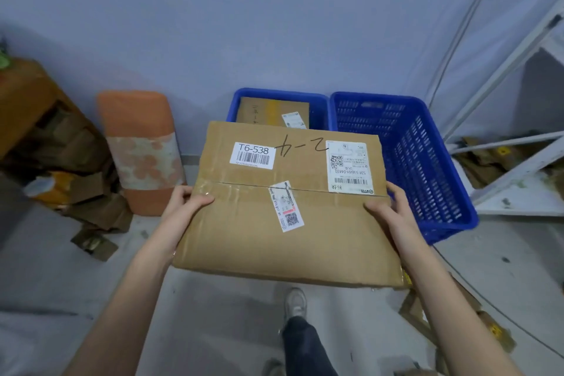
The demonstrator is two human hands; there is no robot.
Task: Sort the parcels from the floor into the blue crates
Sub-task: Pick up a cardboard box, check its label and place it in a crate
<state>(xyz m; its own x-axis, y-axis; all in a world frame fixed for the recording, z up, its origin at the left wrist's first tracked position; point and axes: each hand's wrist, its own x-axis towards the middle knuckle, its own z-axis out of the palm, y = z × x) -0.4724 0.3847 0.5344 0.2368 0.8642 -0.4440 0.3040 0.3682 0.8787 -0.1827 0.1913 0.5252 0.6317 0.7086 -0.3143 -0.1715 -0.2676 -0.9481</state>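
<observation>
Two blue crates: left crate [319, 107], right crate [406, 149], side by side against wall. Two cardboard parcels clearly seen: large parcel [287, 204] between hands, smaller parcel [268, 110] inside left crate. Two hands: left hand [186, 201], right hand [393, 207]. One orange wrapped bundle [140, 149] on floor. Three labels on large parcel.

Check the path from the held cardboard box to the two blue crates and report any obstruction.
Nothing visible blocks it. The flat brown cardboard box, held by the left hand and right hand, hangs just before both crates. The right blue slatted plastic crate looks empty; the left blue crate already holds a cardboard parcel.
</observation>
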